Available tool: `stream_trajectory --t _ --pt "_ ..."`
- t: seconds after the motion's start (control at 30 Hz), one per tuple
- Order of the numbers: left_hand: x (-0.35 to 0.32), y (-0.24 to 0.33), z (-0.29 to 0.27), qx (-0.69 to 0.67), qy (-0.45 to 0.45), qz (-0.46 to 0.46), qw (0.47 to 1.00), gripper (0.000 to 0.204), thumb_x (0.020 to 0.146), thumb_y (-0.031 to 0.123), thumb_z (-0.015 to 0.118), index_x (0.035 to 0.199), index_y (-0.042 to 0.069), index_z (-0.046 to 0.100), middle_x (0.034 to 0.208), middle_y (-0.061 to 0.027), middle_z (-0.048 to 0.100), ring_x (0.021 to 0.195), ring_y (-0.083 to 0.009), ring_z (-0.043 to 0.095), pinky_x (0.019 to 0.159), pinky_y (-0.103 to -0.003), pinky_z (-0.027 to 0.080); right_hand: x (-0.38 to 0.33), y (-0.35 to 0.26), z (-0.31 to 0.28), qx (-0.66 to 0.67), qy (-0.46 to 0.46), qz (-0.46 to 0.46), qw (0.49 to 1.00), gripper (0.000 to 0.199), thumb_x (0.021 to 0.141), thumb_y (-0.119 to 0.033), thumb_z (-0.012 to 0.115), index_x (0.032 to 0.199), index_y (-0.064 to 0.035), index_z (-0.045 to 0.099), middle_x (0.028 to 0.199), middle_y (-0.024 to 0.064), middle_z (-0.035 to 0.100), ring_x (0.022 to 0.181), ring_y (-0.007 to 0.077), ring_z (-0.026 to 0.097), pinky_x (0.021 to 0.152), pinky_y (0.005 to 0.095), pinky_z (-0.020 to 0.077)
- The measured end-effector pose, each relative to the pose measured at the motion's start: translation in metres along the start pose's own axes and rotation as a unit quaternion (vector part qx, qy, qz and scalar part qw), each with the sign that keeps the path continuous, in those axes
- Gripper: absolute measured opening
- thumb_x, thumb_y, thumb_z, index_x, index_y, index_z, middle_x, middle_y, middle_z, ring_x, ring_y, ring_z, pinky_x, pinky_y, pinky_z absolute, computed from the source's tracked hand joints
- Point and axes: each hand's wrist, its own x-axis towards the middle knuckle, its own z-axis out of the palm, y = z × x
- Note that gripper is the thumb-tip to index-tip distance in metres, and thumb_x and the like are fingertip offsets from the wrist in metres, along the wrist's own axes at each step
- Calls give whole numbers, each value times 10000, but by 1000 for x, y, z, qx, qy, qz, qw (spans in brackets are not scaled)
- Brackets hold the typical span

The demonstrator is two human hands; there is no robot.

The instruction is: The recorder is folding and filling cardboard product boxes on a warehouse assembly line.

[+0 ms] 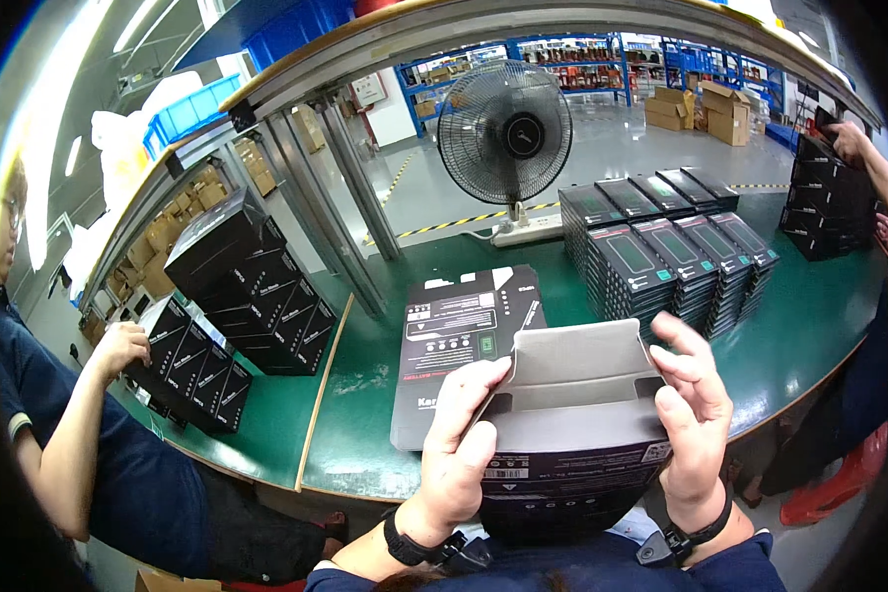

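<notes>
A black printed cardboard box (572, 488) stands before me with its top open and its pale grey inner flap (577, 360) raised. At the box's left side, my left hand (456, 449) pinches the edge by the side flap between thumb and fingers. On the opposite side my right hand (696, 419) grips the other edge, thumb and fingers curled around the side flap. The bottom of the box is out of sight. Just beyond it, a flattened black box (454, 331) lies on the green tabletop (365, 424).
Stacks of small black packages (631, 266) stand at the back right, near a black fan (508, 133). Black boxes (257, 286) are piled at left, where a co-worker's hand (120, 347) rests on one. Another person's hand (849, 143) touches boxes (819, 197) at far right.
</notes>
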Motion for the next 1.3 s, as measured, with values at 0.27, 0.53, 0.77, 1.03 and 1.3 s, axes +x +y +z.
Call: stream_trajectory --t 0.27,0.53,0.77,1.03,1.3 --pt "7 -18 -10 19 -23 -65 997 340 859 175 411 994 -22 653 1187 -145 536 1158 -242 447 1013 -374 314 5 25 -15 7 -98 63 993 652 648 -154 834 1212 -14 538 1346 176 357 1139 228 494 931 326 429" --pt "1 -9 7 32 27 -68 997 510 924 423 422 1022 -36 622 1187 -155 512 1114 -238 493 980 -356 352 -2 13 -25 -107 -90 -14 990 535 686 -214 797 1133 -8 589 1186 142 494 1114 263 482 960 364 379" --pt "3 -3 16 37 27 -36 998 469 920 354 395 980 -65 596 1115 -152 555 1058 -219 520 962 -340 360 -6 5 -31 -124 -162 -90 975 299 737 -174 725 1001 -41 679 1162 128 524 1095 277 473 953 370 367" --pt "8 13 10 94 -18 -17 995 370 914 263 404 975 -47 596 1085 -160 577 1017 -240 545 934 -366 395 1 -8 -21 197 -57 232 951 292 917 -257 571 1058 -6 614 1223 135 493 1072 135 500 923 296 390" --pt "33 39 -9 56 -64 -62 995 350 738 235 526 870 -59 663 1140 -150 536 1085 -241 504 983 -341 325 8 11 -7 10 -109 9 994 581 773 23 663 1309 -61 454 1456 126 233 1196 206 447 999 336 377"
